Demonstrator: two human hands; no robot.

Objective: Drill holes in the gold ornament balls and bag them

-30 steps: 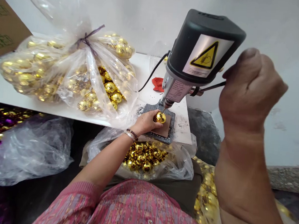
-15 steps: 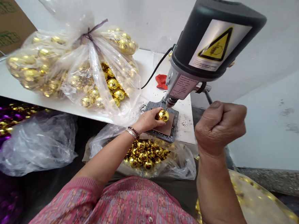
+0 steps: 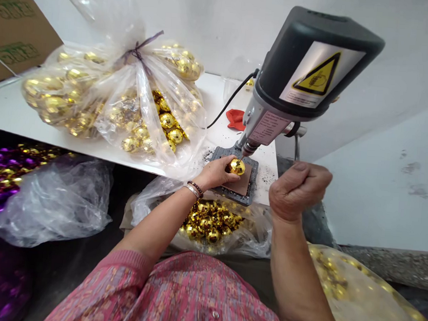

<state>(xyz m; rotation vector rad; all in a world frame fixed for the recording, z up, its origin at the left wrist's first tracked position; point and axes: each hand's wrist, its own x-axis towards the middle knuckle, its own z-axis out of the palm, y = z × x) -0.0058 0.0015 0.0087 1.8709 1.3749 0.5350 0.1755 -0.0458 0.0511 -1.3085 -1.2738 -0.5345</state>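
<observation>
At the drill-press base plate (image 3: 219, 153), the fingers (image 3: 224, 165) of my left hand (image 3: 215, 174) were wrapped closely around a gold mirrored ball (image 3: 238, 167), which rested on a brown pad (image 3: 244, 182) beneath the drill bit (image 3: 239, 160). The bit's tip met the ball's upper side; I could not tell whether it had entered. Caution: the slick, curved surface could have skidded under feed pressure, driving the bit into my fingertips, which lay just beside it. Black grit (image 3: 264, 176) on the white bench (image 3: 223, 127) could also have unseated the ball. My left wrist angled down to the forearm, above a plastic bag of gold balls (image 3: 209, 224). My right hand (image 3: 299, 192) was closed in a fist on the feed lever (image 3: 296, 147), beside the drill head (image 3: 316, 65), its forearm upright.
</observation>
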